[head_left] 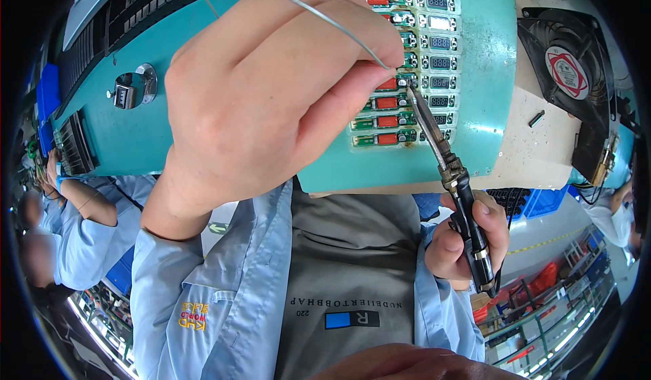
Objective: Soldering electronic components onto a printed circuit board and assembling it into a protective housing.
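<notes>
My left hand (pixel 261 91) is pinched on a thin silvery solder wire (pixel 322 19), whose end comes out by the thumb and fingertip over the circuit boards. In my right hand (pixel 494 224) a soldering iron (pixel 464 203) with a black handle is gripped, tilted up and to the left. Its metal tip reaches the row of small green circuit boards (pixel 386 121), close to a red component and the solder wire's end; exact contact is hard to make out. The boards carry red parts and small dark displays (pixel 439 82). Part of the row is hidden behind my left hand.
Under the boards lies a teal panel (pixel 485 88). A black fan (pixel 568 72) stands at the right, with a small dark piece (pixel 536 118) nearby. To the left are a metal tally counter (pixel 133 89) and black slotted strips (pixel 78 142). Another person (pixel 85 203) sits at far left.
</notes>
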Action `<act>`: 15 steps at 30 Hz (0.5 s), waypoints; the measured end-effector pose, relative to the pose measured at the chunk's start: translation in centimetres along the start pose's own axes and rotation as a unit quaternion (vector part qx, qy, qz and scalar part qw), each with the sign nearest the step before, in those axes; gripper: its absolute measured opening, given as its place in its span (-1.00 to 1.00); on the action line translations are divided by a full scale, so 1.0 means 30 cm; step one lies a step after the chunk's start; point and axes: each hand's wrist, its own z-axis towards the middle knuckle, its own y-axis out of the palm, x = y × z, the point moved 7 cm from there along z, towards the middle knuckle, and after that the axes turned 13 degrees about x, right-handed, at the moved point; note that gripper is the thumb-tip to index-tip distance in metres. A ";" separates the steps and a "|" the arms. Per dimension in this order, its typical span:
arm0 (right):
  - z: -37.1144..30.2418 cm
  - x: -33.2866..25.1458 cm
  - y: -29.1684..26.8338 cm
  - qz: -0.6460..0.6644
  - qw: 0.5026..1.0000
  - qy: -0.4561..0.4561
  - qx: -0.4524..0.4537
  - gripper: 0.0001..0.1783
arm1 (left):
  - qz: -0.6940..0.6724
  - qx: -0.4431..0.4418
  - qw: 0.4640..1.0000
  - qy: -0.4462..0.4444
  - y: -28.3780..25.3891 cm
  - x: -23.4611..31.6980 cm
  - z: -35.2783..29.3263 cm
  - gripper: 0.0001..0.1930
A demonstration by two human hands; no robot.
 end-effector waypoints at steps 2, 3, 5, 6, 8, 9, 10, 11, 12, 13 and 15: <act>-0.001 0.002 -0.001 -0.003 1.000 -0.011 -0.011 -0.46 | 0.000 0.006 1.000 -0.003 -0.006 0.000 -0.002 -0.81; -0.003 0.002 -0.001 -0.004 1.000 -0.016 -0.017 -0.45 | 0.000 0.010 1.000 -0.005 -0.010 0.000 -0.003 -0.81; -0.009 0.007 -0.011 0.010 1.000 -0.020 -0.007 -0.44 | -0.001 0.011 1.000 -0.005 -0.013 0.002 -0.003 -0.81; -0.014 0.010 -0.018 0.024 0.999 -0.023 0.002 -0.43 | -0.002 0.011 1.000 -0.005 -0.015 0.004 -0.003 -0.81; -0.020 0.011 -0.031 0.053 0.998 -0.030 0.022 -0.41 | -0.004 0.012 1.000 -0.005 -0.017 0.007 -0.003 -0.81; -0.020 0.010 -0.032 0.053 0.998 -0.030 0.022 -0.41 | -0.004 0.012 1.000 -0.005 -0.020 0.010 -0.005 -0.81; -0.021 0.008 -0.033 0.060 0.997 -0.031 0.023 -0.42 | -0.002 0.011 1.000 -0.005 -0.023 0.013 -0.007 -0.81; -0.021 0.005 -0.035 0.067 0.997 -0.031 0.025 -0.43 | 0.000 0.011 1.000 -0.005 -0.024 0.016 -0.009 -0.81; -0.021 0.003 -0.037 0.073 0.996 -0.032 0.026 -0.43 | 0.001 0.010 1.000 -0.005 -0.025 0.018 -0.011 -0.81; -0.021 0.001 -0.039 0.079 0.996 -0.032 0.028 -0.43 | 0.002 0.009 1.000 -0.006 -0.026 0.020 -0.013 -0.81; -0.025 0.002 -0.043 0.082 0.996 -0.032 0.021 -0.43 | 0.000 0.009 1.000 -0.002 -0.025 0.024 -0.018 -0.81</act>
